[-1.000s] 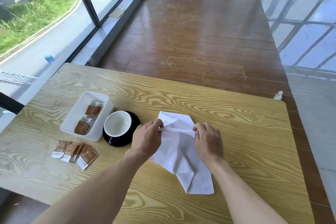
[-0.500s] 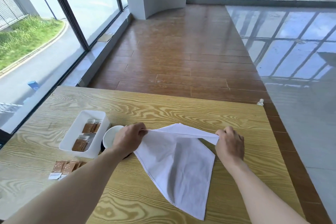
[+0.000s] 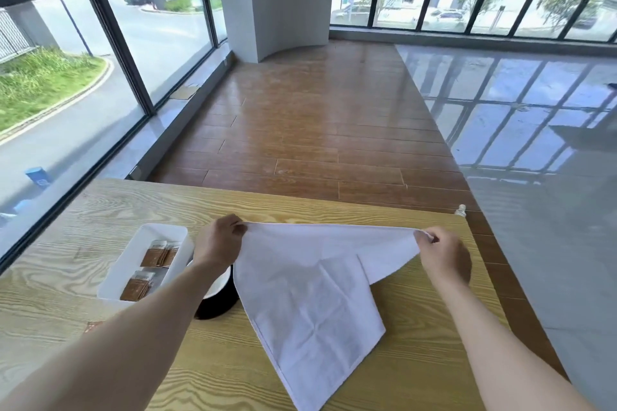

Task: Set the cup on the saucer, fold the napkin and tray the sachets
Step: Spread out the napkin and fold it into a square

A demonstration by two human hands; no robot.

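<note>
The napkin (image 3: 310, 280), bunched a second ago, now hangs spread at centre frame, its top corners pinched by the left hand (image 3: 218, 243) and right hand (image 3: 444, 255), far apart. Opened out, it is ready to fold; the cup (image 3: 218, 287) sits on its saucer (image 3: 220, 305).

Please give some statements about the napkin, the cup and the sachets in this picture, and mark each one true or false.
1. Both hands hold the napkin by its upper corners. True: left hand, right hand.
2. The napkin lies folded flat on the table. False: it is held up and spread open.
3. The white tray holds brown sachets. True.
4. The cup stands apart from the black saucer. False: it sits on it.
</note>
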